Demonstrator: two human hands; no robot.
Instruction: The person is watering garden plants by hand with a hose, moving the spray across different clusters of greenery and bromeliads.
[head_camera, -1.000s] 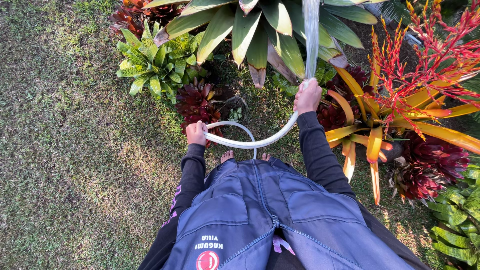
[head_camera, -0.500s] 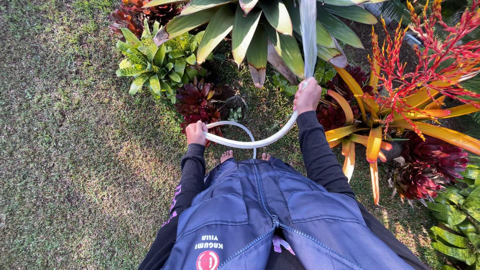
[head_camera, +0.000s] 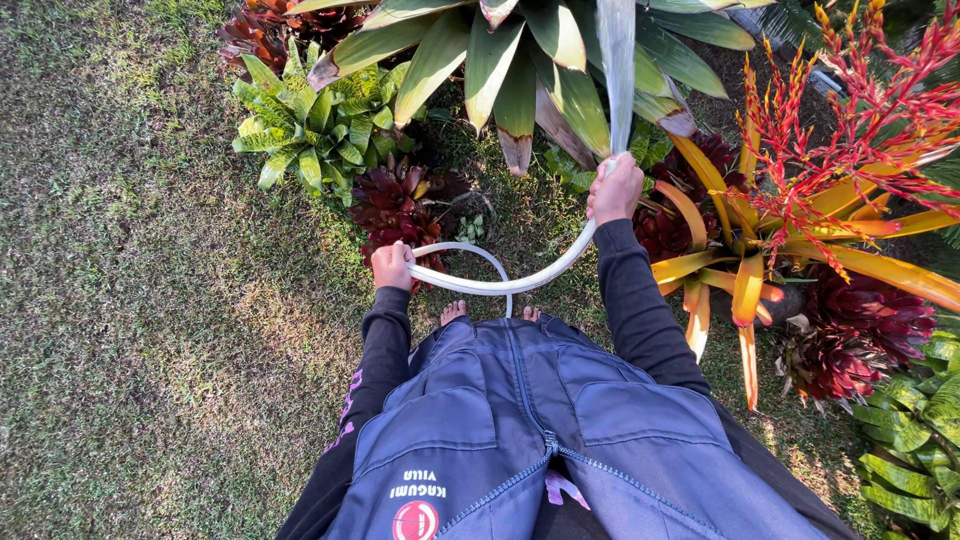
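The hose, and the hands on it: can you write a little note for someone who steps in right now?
Right hand: closed around the end of the pale, bendy plastic hose, pointing it up and away; a stream of water sprays out over the big green, broad-leaved plant.
Left hand: gripping the hose lower down, where it loops in front of the bare feet.
Done: water is running onto the big plant.
Left: cannot tell if the small green rosette plant, dark red plant or orange-leaved plant are wet yet.

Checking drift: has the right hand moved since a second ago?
No. The right hand holds the white hose at the same spot, beside the big green plant's brown-tipped leaf.
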